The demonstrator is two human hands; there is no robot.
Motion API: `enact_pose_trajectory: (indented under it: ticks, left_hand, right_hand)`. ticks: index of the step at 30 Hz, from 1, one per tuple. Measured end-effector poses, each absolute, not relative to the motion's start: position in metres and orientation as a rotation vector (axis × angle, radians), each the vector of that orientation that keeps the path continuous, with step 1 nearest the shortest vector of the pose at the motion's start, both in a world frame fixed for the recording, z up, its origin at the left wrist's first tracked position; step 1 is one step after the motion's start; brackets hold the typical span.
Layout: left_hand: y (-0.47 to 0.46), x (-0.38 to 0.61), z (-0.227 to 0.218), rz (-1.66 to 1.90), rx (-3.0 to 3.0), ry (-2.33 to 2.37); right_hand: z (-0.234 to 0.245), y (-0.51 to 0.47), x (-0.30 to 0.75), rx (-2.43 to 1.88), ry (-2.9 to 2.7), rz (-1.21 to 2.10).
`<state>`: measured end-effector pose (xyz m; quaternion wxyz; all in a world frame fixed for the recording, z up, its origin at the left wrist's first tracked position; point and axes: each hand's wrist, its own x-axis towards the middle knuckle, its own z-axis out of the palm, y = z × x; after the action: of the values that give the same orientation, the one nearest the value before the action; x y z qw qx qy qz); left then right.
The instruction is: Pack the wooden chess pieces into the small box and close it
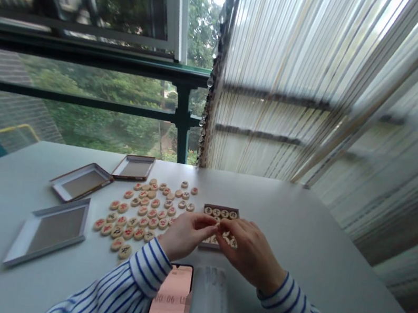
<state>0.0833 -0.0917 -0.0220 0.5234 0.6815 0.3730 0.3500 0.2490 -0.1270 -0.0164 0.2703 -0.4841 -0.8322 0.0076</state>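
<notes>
Over a shallow box (222, 208) of xiangqi pieces, my left hand (189, 232) and my right hand (251, 249) meet at their fingertips. Both are closed in a pinch around a small pale xiangqi piece (218, 222), mostly covered by the fingers. Round wooden pieces with dark characters sit in rows in the box, some behind my hands. To the left of the box, many loose xiangqi pieces (143, 210) with red or black characters are spread on the white table (323, 240); a few show blank faces.
Three shallow trays or lids lie at the left: a grey one (54, 229), a brown-rimmed one (82, 182) and another brown-rimmed one (134, 167). A phone (169, 305) and a clear plastic strip (211, 306) lie near me. A string curtain (279, 72) hangs behind.
</notes>
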Motion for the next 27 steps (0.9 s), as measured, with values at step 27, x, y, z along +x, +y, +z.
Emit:
enact_pose_trajectory:
  ticks: [27]
  left_hand:
    - [-0.092, 0.087, -0.052, 0.898, 1.271, 0.79]
  right_hand:
    - [-0.049, -0.126, 0.256, -1.178, -2.073, 0.094]
